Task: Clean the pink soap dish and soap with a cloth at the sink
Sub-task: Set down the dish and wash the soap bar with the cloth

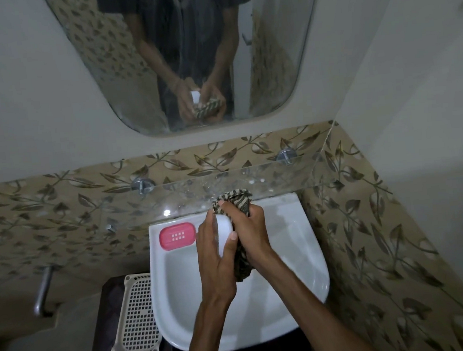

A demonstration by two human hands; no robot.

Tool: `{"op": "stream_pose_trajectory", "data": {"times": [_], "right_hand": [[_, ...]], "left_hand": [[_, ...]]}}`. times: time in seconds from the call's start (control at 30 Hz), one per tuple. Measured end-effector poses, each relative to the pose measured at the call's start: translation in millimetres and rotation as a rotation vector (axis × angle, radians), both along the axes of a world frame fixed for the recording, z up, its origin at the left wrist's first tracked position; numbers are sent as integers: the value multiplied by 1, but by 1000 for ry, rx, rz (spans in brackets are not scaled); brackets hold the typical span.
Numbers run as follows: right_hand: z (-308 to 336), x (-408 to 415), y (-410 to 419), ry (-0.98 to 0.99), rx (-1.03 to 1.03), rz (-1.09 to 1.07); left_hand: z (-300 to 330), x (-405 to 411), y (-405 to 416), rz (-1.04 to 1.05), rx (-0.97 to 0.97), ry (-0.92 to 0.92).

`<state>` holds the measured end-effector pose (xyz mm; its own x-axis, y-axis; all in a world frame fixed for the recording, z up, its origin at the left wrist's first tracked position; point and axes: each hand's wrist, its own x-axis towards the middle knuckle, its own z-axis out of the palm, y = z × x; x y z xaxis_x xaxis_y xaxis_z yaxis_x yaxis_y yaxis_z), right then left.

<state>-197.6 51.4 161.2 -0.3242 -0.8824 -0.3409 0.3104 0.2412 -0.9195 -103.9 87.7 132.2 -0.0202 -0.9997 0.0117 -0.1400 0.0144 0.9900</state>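
Observation:
A white bar of soap is held above the white sink. My left hand grips the soap from the left side. My right hand holds a striped grey-and-beige cloth bunched against the soap's right side, with its thumb resting on the soap. One end of the cloth hangs down below the hands. The pink soap dish sits empty on the sink's back left corner, apart from both hands.
A glass shelf on two metal pegs runs just behind the hands. A mirror hangs above. A white perforated basket stands left of the sink, and a metal handle sticks out farther left. Leaf-patterned tiles close in on the right.

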Motion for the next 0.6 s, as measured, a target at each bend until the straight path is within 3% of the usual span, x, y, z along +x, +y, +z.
{"op": "stream_pose_trajectory", "data": {"times": [0.1, 0.23, 0.43, 0.6], "right_hand": [[1, 5, 6, -59, -6, 2], [1, 19, 22, 20, -64, -2], [12, 8, 3, 51, 42, 27], [5, 15, 13, 108, -106, 1]], "left_hand": [[7, -1, -2, 74, -46, 36], [14, 1, -1, 259, -161, -36], [11, -2, 3, 231, -267, -112], [15, 0, -7, 323, -254, -50]]}}
